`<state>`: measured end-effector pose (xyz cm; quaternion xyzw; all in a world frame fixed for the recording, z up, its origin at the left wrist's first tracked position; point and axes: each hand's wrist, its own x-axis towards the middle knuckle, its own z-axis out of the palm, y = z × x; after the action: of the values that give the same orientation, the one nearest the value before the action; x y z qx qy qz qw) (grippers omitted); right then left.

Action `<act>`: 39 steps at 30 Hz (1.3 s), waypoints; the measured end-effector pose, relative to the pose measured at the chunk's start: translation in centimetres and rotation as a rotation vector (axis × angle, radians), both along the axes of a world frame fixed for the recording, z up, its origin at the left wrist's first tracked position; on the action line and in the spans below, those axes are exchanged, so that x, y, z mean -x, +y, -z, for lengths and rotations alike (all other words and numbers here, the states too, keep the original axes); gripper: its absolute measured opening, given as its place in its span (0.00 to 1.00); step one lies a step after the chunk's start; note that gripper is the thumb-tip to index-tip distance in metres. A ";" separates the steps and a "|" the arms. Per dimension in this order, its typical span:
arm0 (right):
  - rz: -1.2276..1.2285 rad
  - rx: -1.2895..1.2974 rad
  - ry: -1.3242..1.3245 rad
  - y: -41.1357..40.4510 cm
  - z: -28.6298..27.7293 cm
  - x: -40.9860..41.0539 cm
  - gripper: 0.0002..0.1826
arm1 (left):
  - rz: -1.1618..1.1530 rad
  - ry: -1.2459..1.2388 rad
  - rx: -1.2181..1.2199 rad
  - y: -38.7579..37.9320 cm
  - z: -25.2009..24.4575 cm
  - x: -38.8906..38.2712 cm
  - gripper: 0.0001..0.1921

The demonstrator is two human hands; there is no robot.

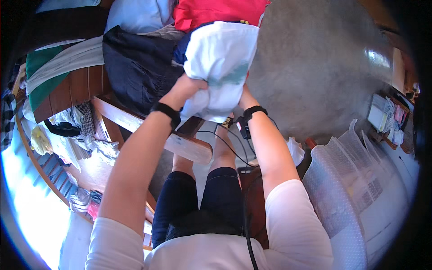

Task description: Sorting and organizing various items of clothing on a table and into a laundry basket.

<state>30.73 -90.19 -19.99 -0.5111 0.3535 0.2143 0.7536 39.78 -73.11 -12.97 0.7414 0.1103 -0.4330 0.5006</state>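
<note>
A white cloth (222, 50) with a greenish-grey patch spans the space between my hands, partly blurred. My left hand (189, 88) grips its near left side, thumb lying on top of the fabric. My right hand (247, 98) holds the right edge, its fingers mostly hidden by the cloth. Just beyond lies a red garment (219, 13), with some navy fabric showing below it. To the left of the cloth, a black garment (138, 67) is draped over the wooden bench end.
A wooden beam (189, 146) juts out above my legs. Black cables (233, 145) run near my feet. Bubble wrap (337, 189) stands at my right. Clothes lie on a wooden surface (76, 87) to the left. Bare concrete floor (314, 67) extends at the upper right.
</note>
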 end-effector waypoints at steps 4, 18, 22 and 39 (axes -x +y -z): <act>0.018 -0.146 0.071 -2.0 -0.5 2.1 0.27 | 0.153 0.233 -0.029 0.1 -0.2 -2.0 0.17; 0.176 -0.104 0.056 1.3 -2.3 0.0 0.18 | 1.470 -0.745 -0.422 -3.7 -8.8 -3.7 0.25; 0.175 -0.058 0.141 1.6 -1.1 -0.4 0.19 | 1.484 -1.051 -0.564 -1.1 -3.0 -4.7 0.52; -1.136 0.994 -0.672 2.1 -5.1 -5.9 0.43 | 1.135 -0.605 -0.090 0.4 -18.4 -5.1 0.25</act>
<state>36.64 -88.10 -14.86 -0.9226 -0.1494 0.2167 0.2820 44.86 -72.75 5.48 0.7942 -0.4268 -0.3973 0.1711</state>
